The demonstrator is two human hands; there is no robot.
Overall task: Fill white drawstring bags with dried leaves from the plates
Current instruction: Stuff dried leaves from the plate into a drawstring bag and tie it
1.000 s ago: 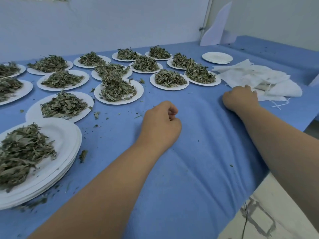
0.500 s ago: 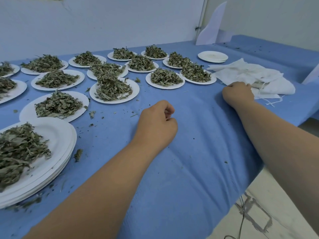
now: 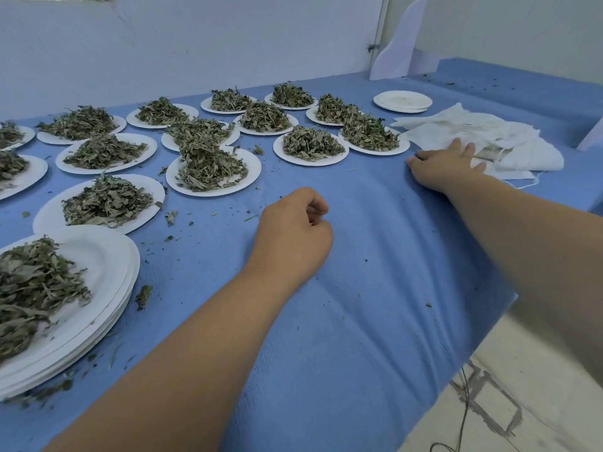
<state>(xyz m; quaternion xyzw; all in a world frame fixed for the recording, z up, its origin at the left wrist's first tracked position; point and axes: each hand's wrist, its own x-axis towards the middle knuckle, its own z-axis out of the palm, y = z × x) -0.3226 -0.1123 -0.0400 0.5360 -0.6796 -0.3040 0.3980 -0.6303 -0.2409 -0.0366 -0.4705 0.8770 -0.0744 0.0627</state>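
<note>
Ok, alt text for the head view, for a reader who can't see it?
The right hand, fingers spread, touches a pile of white bags; the left hand rests curled on the blue cloth, beside plates of dried leaves.

A plain workroom; bare white wall point(image 3: 228, 44); long blue-clothed table point(image 3: 375, 272) holding many leaf-heaped plates point(image 3: 213, 169).

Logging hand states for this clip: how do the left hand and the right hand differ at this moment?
The left hand is curled into a fist, holding nothing visible; the right hand has its fingers stretched out. The left hand rests on bare blue cloth; the right hand touches the pile of white bags. Both are bare, palm down.
</note>
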